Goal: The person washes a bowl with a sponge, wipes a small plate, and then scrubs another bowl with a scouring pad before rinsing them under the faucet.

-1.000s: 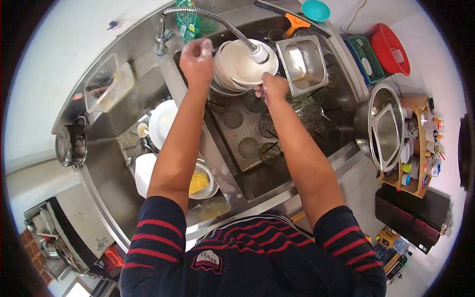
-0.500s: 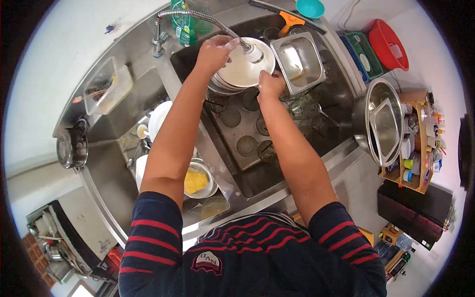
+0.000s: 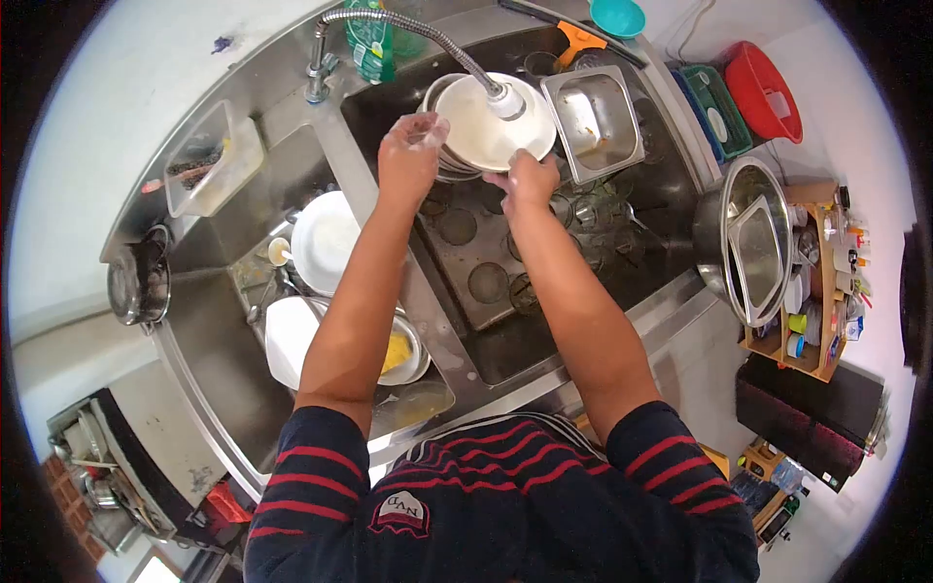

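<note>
A white bowl (image 3: 476, 131) is tilted under the white spray head (image 3: 506, 102) of the flexible metal faucet, above a stack of other dishes (image 3: 455, 167). My right hand (image 3: 530, 180) grips the bowl's near rim, thumb on the inside. To the left of the bowl, my left hand (image 3: 410, 155) is wet or soapy, with its fingers loosely bent and apart, and no object shows in it. Close by on the right sits a rectangular steel pan (image 3: 595, 121). Several drinking glasses (image 3: 488, 282) stand in the sink basin below my hands.
The left basin holds white dishes (image 3: 326, 243), a yellow sponge (image 3: 397, 352) and cutlery. A plastic container (image 3: 219, 170) rests on the sink's left edge. Behind the basin are a green bottle (image 3: 371, 49) and an orange squeegee (image 3: 580, 41). At right is a large steel bowl (image 3: 714, 238).
My left hand has come off the bowl's rim and moved down and left. The bowl, held in my right hand, has shifted slightly right under the spray head.
</note>
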`<state>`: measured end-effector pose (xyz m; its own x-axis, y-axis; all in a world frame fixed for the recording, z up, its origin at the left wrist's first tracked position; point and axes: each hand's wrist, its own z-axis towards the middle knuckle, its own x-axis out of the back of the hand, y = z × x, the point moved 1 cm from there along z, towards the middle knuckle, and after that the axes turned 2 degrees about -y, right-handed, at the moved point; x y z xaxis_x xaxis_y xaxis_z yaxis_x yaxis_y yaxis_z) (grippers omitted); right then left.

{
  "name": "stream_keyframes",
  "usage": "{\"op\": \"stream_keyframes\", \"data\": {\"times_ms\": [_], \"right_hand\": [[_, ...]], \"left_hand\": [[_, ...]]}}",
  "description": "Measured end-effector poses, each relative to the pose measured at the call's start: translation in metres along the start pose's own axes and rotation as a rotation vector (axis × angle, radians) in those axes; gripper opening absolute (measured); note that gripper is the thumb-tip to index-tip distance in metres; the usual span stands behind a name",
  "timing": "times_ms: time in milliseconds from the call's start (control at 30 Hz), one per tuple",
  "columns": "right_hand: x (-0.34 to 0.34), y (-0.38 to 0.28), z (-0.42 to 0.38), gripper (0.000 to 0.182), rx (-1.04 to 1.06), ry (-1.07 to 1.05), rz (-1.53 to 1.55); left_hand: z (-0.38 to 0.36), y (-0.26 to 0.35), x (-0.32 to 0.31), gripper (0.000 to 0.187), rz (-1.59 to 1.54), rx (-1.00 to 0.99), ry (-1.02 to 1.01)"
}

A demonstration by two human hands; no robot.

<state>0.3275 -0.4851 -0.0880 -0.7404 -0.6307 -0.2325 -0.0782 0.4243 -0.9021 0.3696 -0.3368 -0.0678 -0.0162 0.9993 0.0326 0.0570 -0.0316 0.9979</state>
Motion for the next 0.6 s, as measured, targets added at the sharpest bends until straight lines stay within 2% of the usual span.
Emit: {"op": "stream_keyframes", "data": {"times_ms": [33,67,200,267,400,467,533,600], "right_hand": [[0.002,-0.002,-0.006,0.038,-0.071,-0.031,0.038],[0.003,-0.004,-0.012,0.039,-0.143,-0.062,0.077],[0.008,-0.014,-0.033,0.039,-0.127,-0.044,0.098],[0.014,-0.02,-0.04,0.037,-0.192,-0.039,0.092],[0.032,-0.026,-0.06,0.038,-0.219,-0.074,0.093],[0.042,-0.024,-0.066,0.039,-0.214,-0.112,0.073],[0.055,-0.023,-0.079,0.038,-0.214,-0.108,0.072],[0.069,-0.024,-0.088,0.039,-0.183,-0.128,0.069]], "left_hand": [[-0.005,0.001,-0.001,0.043,-0.049,0.048,-0.034],[-0.009,0.002,-0.003,0.043,-0.049,0.043,-0.028],[-0.027,0.01,-0.01,0.058,-0.1,0.124,-0.102],[-0.038,0.013,-0.015,0.066,-0.313,0.222,-0.073],[-0.053,0.008,-0.015,0.054,-0.321,0.302,-0.158],[-0.064,0.014,-0.017,0.051,-0.446,0.507,-0.167],[-0.077,0.015,-0.022,0.048,-0.396,0.522,-0.122],[-0.085,0.004,-0.024,0.047,-0.464,0.745,-0.11]]}}
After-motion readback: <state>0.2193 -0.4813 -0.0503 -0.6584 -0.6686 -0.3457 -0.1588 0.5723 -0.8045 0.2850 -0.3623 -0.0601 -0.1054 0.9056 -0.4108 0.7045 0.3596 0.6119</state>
